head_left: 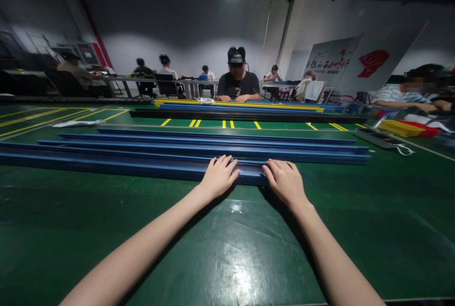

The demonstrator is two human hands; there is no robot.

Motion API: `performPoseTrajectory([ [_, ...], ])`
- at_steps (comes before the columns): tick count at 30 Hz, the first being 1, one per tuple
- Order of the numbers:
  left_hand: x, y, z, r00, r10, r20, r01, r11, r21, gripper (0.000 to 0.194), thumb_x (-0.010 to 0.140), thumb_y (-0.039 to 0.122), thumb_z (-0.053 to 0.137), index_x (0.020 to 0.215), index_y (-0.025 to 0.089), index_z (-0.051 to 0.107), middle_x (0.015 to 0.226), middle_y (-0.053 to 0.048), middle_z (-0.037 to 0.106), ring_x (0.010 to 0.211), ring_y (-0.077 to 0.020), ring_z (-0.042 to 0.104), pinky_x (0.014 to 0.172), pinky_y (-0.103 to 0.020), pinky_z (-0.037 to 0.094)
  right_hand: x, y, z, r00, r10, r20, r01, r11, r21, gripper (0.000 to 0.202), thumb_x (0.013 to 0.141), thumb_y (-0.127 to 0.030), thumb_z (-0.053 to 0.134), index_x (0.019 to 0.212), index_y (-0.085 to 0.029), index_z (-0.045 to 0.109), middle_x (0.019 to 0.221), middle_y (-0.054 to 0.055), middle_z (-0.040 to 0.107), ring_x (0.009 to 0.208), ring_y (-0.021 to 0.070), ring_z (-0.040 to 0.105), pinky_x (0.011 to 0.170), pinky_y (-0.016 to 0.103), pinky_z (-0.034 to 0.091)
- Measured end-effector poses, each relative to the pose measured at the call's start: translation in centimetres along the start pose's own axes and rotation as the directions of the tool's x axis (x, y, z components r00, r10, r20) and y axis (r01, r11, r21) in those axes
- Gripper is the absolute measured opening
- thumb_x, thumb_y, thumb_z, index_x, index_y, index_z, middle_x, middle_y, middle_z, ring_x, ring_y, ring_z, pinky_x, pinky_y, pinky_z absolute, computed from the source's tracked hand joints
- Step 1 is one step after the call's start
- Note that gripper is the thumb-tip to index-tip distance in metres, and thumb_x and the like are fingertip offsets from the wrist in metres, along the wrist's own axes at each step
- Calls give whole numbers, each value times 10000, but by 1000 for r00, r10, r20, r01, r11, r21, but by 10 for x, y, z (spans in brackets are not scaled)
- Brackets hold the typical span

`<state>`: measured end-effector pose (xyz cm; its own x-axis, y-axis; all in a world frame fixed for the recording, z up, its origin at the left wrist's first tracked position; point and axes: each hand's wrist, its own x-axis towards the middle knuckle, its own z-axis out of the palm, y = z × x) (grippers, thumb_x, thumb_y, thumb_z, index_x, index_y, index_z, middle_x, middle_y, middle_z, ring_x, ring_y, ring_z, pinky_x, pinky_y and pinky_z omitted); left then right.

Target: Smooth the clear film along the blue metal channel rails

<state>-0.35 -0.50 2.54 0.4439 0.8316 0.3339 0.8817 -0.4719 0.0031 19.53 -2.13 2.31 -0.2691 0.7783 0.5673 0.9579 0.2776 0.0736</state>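
A long blue U-shaped channel (135, 164) lies on the green table nearest to me and runs off past the left edge of the view. My left hand (219, 174) lies across it, with the fingertips over its far wall and the thumb at the near side. Close to the channel's right end, my right hand (285, 179) grips it in the same way and covers that end. A short stretch of the channel shows between the two hands. Just beyond lie more blue channels (330, 150), roughly parallel and touching or close together.
Farther off, a black strip (249, 116) and yellow strips (291, 107) cross the green table (234, 244). At the right are a dark flat device (382, 138), a yellow tray (400, 128) and a red tray (423, 128). A person (239, 83) sits opposite; others work behind.
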Motion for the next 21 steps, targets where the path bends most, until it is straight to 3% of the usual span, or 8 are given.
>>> performPoseTrajectory([
  [5, 1, -3, -8, 998, -37, 41, 39, 999, -35, 402, 896, 388, 299, 1205, 202, 477, 1303, -69, 456, 1212, -228, 380, 990, -431, 305, -1, 17, -10, 985, 174, -3, -173, 980, -97, 353, 894, -341, 318, 846, -169, 622, 915, 66, 668, 849, 168, 575, 799, 293, 282],
  [9, 3, -9, -12, 997, -67, 24, 68, 998, -19, 370, 902, 367, 286, 1118, 203, 538, 1240, -70, 510, 1155, -205, 437, 955, -383, 346, -2, 18, -14, 972, 227, 67, -214, 965, -154, 383, 900, -347, 298, 766, -175, 612, 789, 49, 670, 771, 168, 575, 734, 294, 280],
  [13, 5, -12, -15, 995, -96, -21, 97, 993, 61, 402, 899, 396, 275, 982, 166, 593, 1157, -93, 557, 1089, -213, 484, 915, -355, 370, -1, 8, -14, 984, 149, 95, -136, 982, -135, 395, 902, -357, 286, 757, -177, 606, 812, 48, 664, 804, 177, 559, 742, 298, 280],
  [16, 4, -10, -16, 995, -79, -53, 84, 991, 101, 406, 898, 391, 282, 999, 145, 588, 1140, -100, 572, 1077, -228, 488, 891, -358, 386, -1, -1, -11, 994, 64, 94, -55, 994, -90, 400, 905, -363, 275, 816, -177, 619, 875, 61, 660, 855, 184, 541, 766, 305, 282],
  [21, 0, 2, -12, 994, 92, -53, -90, 995, 45, 386, 901, 360, 296, 1178, 180, 496, 1246, -51, 517, 1160, -190, 432, 953, -315, 358, -1, -10, -8, 994, -67, 82, 68, 998, -17, 379, 902, -357, 287, 921, -179, 621, 1003, 67, 644, 918, 183, 519, 800, 312, 291],
])
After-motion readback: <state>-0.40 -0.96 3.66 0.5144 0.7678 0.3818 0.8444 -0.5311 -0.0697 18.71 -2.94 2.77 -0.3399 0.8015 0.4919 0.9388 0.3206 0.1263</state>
